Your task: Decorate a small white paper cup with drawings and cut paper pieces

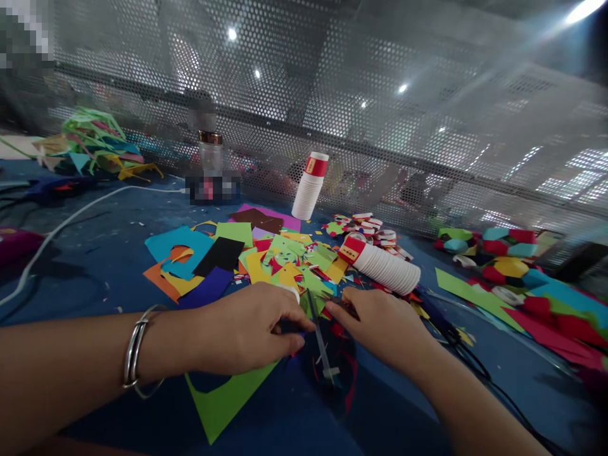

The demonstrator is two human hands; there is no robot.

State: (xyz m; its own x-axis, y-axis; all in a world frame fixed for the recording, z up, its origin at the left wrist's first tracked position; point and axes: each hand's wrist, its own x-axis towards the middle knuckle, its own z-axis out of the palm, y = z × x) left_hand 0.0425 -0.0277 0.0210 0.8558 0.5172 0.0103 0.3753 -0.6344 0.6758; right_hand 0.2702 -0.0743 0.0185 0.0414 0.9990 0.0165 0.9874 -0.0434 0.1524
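My left hand (249, 326), with a silver bracelet at the wrist, hovers over the paper scraps, thumb and forefinger apart, and I see nothing held between them. My right hand (382, 326) is opposite, its fingers curled in around something dark that I cannot make out. Between the two hands is a thin, pale, translucent strip (322, 345). Beneath my left forearm a cut green sheet (223, 405) lies on the blue table. Behind the hands spreads a heap of colored paper scraps (285, 256). A white rim partly shows behind my left hand.
One stack of white paper cups (308, 193) stands at the back; another stack (389, 269) lies on its side near small cut cup rings (368, 225). A lidded jar (211, 155) stands by the perforated metal screen (280, 82). A white cable (71, 218) runs left; dark cables (456, 339) run right.
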